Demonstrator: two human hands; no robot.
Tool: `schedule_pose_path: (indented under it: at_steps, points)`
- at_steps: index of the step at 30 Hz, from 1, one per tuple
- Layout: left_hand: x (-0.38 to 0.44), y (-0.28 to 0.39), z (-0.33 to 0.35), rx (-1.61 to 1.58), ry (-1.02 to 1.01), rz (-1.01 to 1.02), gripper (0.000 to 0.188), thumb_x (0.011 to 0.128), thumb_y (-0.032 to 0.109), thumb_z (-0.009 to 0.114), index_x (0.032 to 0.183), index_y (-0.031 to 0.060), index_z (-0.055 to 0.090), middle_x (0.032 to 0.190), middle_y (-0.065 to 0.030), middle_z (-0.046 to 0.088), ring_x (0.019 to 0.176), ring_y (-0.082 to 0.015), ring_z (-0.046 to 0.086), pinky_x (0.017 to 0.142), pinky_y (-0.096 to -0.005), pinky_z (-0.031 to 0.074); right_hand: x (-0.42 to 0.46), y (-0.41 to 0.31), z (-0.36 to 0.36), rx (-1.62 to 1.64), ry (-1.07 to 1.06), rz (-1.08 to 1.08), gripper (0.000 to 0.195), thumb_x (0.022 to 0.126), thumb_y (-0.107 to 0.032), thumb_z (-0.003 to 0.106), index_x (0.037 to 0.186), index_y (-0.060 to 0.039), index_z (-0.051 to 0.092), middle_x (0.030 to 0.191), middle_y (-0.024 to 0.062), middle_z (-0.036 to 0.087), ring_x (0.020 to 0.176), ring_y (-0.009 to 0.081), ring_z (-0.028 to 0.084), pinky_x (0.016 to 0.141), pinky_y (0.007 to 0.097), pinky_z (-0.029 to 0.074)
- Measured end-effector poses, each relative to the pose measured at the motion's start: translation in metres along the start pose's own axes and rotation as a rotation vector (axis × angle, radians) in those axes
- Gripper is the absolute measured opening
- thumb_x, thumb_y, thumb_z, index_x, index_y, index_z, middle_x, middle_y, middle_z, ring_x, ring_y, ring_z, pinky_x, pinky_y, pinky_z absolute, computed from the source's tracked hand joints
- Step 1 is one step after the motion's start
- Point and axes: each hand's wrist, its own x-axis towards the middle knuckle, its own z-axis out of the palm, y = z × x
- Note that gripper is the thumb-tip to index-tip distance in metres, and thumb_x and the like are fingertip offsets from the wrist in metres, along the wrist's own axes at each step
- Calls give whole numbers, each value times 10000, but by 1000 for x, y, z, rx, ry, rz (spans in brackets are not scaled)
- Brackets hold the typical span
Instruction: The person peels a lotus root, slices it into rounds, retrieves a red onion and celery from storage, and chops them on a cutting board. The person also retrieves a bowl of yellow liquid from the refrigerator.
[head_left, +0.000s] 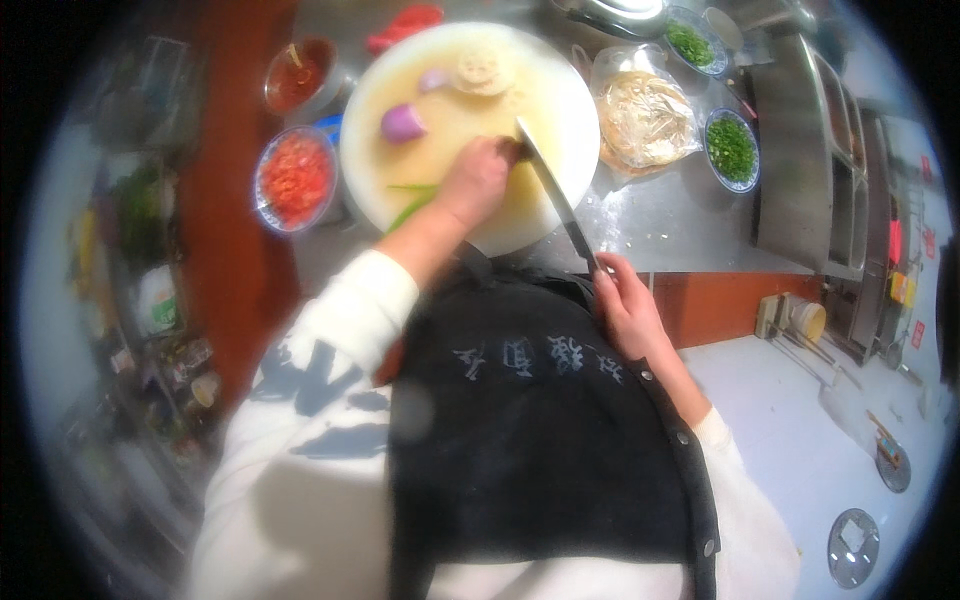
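On a round white cutting board, my left hand grips a small dark piece of food whose kind I cannot tell. My right hand is closed around the handle of a kitchen knife near the counter's front edge; its blade slants up over the board, close beside the dark piece. A cut purple onion piece and a smaller purple piece lie towards the back left, beside a pale round food piece. Green pepper or stalk pieces lie left of my left wrist.
Left of the board stand a bowl of chopped tomato-like pieces and a bowl of red sauce. To the right are bagged flatbreads and bowls of chopped greens. A red bag lies behind the board.
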Motion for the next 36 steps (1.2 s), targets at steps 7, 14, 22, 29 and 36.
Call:
schedule_pose_path:
  at_steps: [7,14,22,29,36]
  points:
    - [-9,2,0,166,-92,53,334,954,20,607,1270,16,716,1262,-229,736,1157,-427,676,1048,-494,559,32,36,-6,72,91,-135,399,1184,-314,625,1507,-81,648,977,138,745,892,229,699,875,378,578]
    - [11,27,1,111,-235,478,297,980,98,624,1260,83,723,1246,-100,755,1209,-313,699,1062,-436,540,9,45,-53,294,221,-28,400,1179,-294,663,1510,-70,642,902,-2,670,793,84,581,698,289,498]
    - [-31,21,1,172,104,213,227,934,111,717,1145,114,801,1178,-121,701,1104,-361,668,1019,-496,538,42,32,-64,151,-28,-130,421,1153,-305,712,1490,-61,647,924,1,663,817,89,560,712,289,485]
    - [-49,25,6,262,73,129,223,931,108,709,1132,94,805,1196,-119,734,1140,-354,684,1024,-484,556,45,5,-66,-41,-191,-43,411,1161,-285,674,1487,-43,610,942,90,710,838,211,654,743,378,537]
    - [-39,22,13,243,183,209,306,918,104,710,1207,79,805,1243,-123,755,1198,-362,689,1069,-473,573,62,-7,-40,-670,30,-466,264,1118,-233,662,1233,-16,565,963,313,750,910,532,732,790,586,576]
